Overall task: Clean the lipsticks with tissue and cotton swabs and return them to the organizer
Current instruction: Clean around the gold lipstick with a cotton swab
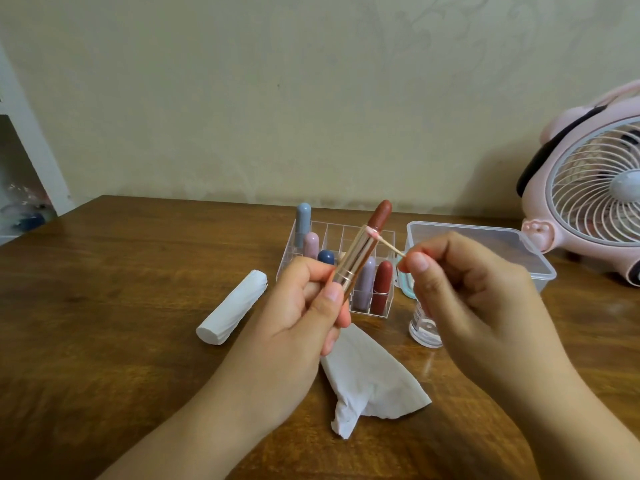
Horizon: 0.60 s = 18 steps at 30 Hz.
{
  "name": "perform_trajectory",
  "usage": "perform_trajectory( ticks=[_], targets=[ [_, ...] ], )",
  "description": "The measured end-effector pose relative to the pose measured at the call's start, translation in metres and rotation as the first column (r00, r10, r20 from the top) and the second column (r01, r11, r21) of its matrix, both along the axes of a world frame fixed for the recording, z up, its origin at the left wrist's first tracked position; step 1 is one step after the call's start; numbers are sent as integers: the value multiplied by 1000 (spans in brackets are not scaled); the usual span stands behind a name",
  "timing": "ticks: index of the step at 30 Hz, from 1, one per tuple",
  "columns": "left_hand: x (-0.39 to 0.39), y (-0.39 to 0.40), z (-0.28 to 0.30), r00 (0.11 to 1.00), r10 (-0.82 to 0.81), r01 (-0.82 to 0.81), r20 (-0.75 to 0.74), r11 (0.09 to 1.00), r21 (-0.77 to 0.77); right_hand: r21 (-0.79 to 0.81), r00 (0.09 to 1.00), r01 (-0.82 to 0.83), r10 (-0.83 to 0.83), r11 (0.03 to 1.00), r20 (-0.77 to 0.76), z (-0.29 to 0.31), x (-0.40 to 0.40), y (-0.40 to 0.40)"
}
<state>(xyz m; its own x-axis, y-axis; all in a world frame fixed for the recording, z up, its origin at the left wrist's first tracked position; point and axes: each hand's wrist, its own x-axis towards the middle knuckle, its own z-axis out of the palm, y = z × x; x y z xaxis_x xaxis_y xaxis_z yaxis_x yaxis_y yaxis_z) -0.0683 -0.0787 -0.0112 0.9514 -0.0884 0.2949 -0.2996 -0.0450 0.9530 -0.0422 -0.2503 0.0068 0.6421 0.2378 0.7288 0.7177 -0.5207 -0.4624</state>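
- Head view: we see both hands raised over a wooden table, working one open lipstick.
- Left hand grips the gold lipstick tube, fingers and thumb curled round its lower end; tube tilted up and to the right, brown-red bullet extended at the top.
- Right hand pinches a cotton swab between thumb and fingertips; the swab's pinkish tip touches the tube rim just below the bullet.
- Clear organizer sits behind the hands, partly blocked by the left hand and the tube. We count capped lipsticks standing in it: blue-grey, pink, dark blue, lilac, red. Exact compartments we cannot tell.
- Tissue roll lies on its side left of the organizer, apart from it.
- Crumpled tissue sheet lies flat on the table below the hands, between the forearms; its top edge is hidden by the left hand.
- Clear lidded box stands right of the organizer, partly behind the right hand.
- Small clear jar and a teal item sit near the organizer, mostly covered by the right hand; we cannot tell their contents.
- Pink desk fan at the far right, cut by the frame edge.
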Motion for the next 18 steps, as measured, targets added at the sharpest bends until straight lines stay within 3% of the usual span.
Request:
perform_trajectory(
  ticks=[8, 14, 18],
  targets=[
    [1, 1, -1, 1000, 29, -29, 12, 1000, 5, -100, 991, -107, 98, 989, -90, -3, -1, 5],
    [3, 3, -5, 999, 33, -34, 23, 998, 60, -2, 1000, -7, 7, 1000, -17, 1, 0, -2],
    [4, 3, -8, 999, 25, -29, 45, 996, 89, -21, 1000, 13, -12, 1000, 15, -1, 1, -1]
  ],
)
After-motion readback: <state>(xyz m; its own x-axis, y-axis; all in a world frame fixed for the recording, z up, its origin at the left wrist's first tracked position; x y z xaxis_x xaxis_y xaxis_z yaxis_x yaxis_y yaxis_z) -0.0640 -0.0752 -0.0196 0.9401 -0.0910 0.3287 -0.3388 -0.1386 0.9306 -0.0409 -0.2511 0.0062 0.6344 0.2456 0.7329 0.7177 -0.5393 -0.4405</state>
